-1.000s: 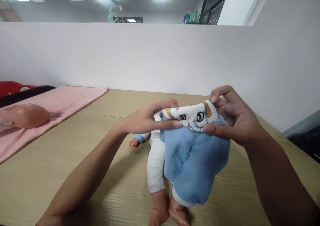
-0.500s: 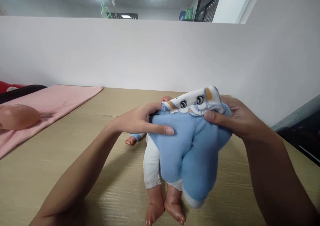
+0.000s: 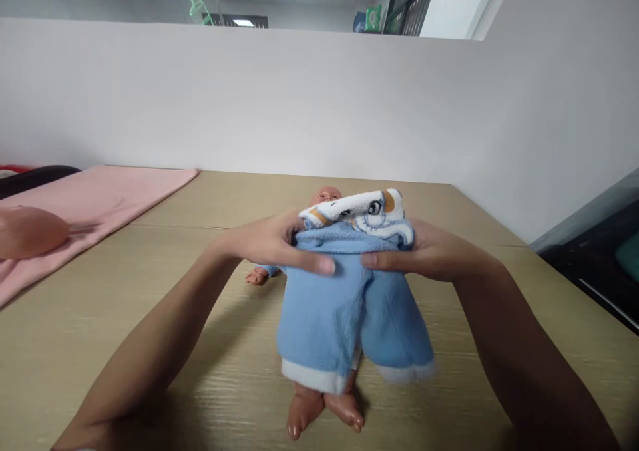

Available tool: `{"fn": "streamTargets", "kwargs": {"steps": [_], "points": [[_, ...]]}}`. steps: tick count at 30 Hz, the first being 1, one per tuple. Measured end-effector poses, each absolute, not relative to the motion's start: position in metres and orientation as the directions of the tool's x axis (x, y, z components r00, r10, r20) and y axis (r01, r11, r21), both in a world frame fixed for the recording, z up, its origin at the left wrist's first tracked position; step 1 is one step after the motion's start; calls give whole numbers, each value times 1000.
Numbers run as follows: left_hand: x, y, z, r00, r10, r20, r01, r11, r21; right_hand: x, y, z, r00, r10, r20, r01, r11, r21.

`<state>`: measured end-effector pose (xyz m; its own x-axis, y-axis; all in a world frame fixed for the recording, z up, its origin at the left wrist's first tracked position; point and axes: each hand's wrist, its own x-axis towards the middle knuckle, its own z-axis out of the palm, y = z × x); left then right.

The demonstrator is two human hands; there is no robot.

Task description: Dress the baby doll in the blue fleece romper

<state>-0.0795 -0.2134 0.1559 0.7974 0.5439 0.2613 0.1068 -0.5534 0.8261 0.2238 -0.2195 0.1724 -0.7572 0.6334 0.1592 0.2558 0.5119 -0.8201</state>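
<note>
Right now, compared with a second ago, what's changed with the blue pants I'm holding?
The blue pants have shifted left and now hang in front of the doll, covering most of both legs. Your right hand has moved in toward your left hand. Unchanged: both hands hold the pants; the doll lies on the table, the pink cloth to the left.

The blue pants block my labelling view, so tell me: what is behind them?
A doll's upper head, one small hand and both feet show around the blue pants. Its torso and most of its legs are covered.
</note>
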Motion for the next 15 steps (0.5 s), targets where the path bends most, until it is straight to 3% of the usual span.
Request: {"fn": "streamTargets", "kwargs": {"steps": [3,6,10,15], "points": [[-86,-213,159,866,462,191,96,-528,844,218,-217,167,-694,681,233,113,422,-899],[-85,-213,161,873,432,226,22,-497,867,215,-215,159,-707,682,187,96,355,-930],[-83,-208,156,801,513,310,-80,-422,903,218,-214,152,-809,584,71,125,289,-949],[-90,-202,144,821,551,148,36,-309,950,221,-212,151,-783,604,146,60,308,-950]]}}
